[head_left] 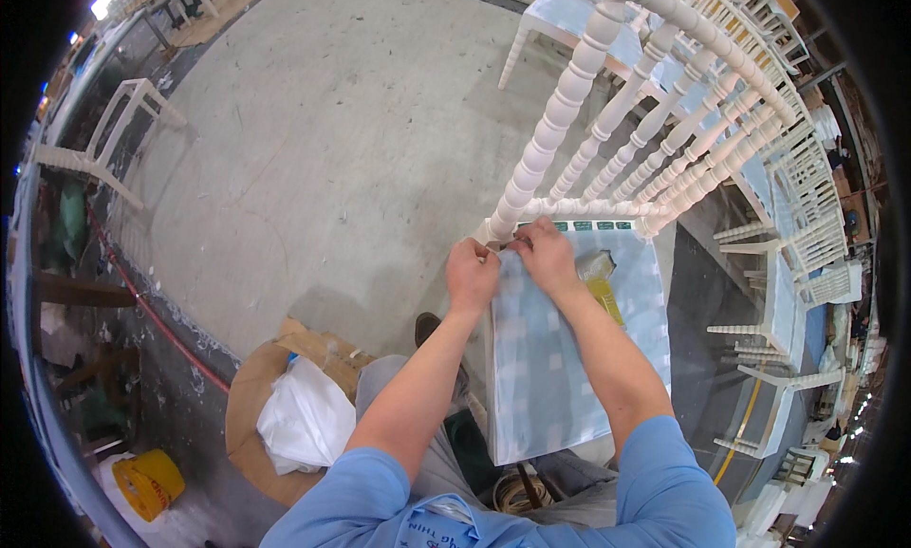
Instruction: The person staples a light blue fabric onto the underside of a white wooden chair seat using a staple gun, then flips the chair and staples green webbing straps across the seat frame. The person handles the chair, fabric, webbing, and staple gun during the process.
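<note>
A white chair with turned spindles [546,149] stands in front of me, its back on the far side. Its seat is wrapped in a pale blue and white checked covering [541,377]. At the seat's far left corner, by the foot of the back post, both my hands work close together. My left hand [473,278] is closed in a pinch there. Beside it, my right hand [548,257] has its fingers curled and pressed together. What lies between the fingertips is too small to make out. A clear and yellow packet [602,290] lies on the seat beside my right forearm.
Small green pieces [583,225] line the seat's back edge. More white chairs [807,216] are crowded at the right. To my left are a cardboard box [251,425] with a white plastic bag [306,415], a yellow bucket [149,484], a red hose [161,325] and a white frame [119,135].
</note>
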A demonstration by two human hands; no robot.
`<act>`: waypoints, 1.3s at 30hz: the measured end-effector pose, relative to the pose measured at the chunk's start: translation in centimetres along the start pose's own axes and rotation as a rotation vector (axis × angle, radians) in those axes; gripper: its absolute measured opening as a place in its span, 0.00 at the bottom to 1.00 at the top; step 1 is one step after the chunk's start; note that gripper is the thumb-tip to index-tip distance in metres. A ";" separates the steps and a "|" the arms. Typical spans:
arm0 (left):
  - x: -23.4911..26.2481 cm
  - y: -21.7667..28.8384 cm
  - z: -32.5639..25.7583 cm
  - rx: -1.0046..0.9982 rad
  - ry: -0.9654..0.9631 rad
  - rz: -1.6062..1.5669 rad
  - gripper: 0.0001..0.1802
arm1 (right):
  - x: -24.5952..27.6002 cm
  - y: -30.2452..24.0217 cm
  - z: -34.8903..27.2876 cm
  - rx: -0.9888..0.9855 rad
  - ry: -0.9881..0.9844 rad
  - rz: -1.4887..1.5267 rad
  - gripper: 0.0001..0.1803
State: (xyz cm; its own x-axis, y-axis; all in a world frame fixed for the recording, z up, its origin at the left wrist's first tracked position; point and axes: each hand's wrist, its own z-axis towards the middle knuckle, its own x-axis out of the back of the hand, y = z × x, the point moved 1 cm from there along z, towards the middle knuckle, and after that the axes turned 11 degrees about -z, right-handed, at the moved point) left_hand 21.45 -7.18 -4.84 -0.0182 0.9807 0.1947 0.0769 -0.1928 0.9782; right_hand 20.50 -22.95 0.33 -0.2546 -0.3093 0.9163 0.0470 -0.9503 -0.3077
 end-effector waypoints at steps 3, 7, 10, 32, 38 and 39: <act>-0.4 0.3 -0.3 0.007 -0.039 -0.017 0.12 | 1.5 1.8 0.3 -0.052 0.155 -0.017 0.12; -0.3 -0.5 -0.2 0.203 -0.090 -0.049 0.16 | 4.9 3.1 -1.6 -0.308 0.004 0.058 0.15; 1.2 -2.3 1.1 0.324 -0.096 -0.167 0.24 | 8.0 5.1 -4.1 -0.464 -0.004 -0.047 0.20; 1.0 -2.2 1.4 0.661 -0.311 -0.595 0.30 | 12.8 -2.1 1.8 -0.194 -0.792 0.421 0.34; 1.3 -2.2 1.5 0.656 -0.306 -0.585 0.29 | 10.5 -3.4 3.6 -0.225 -0.921 0.312 0.38; 1.3 -2.0 1.5 0.658 -0.308 -0.588 0.29 | 10.3 -3.2 3.5 -0.219 -0.913 0.322 0.38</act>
State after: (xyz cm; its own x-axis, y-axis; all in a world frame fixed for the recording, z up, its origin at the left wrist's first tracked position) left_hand 22.75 -5.50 -6.67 0.0245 0.8982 -0.4389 0.6902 0.3024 0.6574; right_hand 21.11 -23.19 11.69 0.5851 -0.5476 0.5982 -0.2196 -0.8170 -0.5332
